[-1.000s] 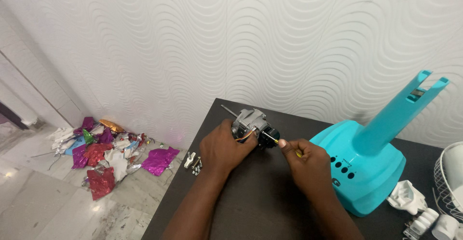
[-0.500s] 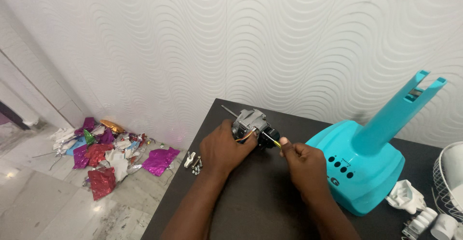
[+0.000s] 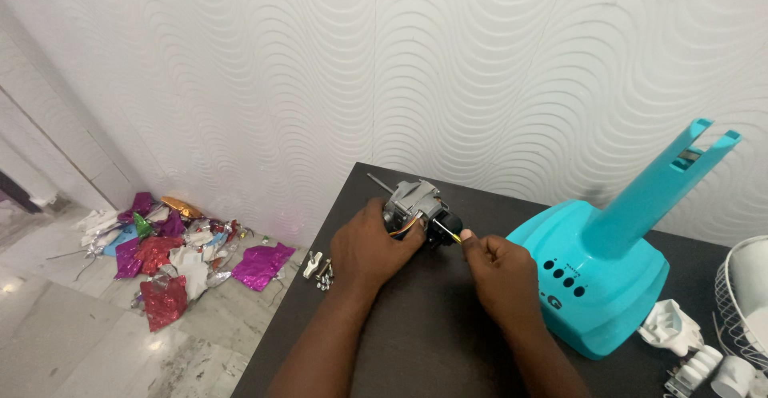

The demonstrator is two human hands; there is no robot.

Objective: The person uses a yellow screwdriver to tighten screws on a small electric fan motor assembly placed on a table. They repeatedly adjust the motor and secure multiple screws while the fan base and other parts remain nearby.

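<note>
From the head camera, a small grey fan motor point(image 3: 414, 206) is seen at the far left edge of a dark table point(image 3: 416, 342), close to a white wavy wall. The left hand point(image 3: 370, 248) is clamped around the motor's near side. To the motor's right, the right hand point(image 3: 500, 274) is pinched shut on a thin yellow-handled screwdriver point(image 3: 446, 232), whose tip meets the motor's black end. Compared with a second ago, the right hand is drawn slightly back from the motor while the tool stays engaged; the motor is unmoved. Left of the motor, loose screws point(image 3: 322, 271) lie. Right of the motor stands a turquoise fan base point(image 3: 608, 278).
</note>
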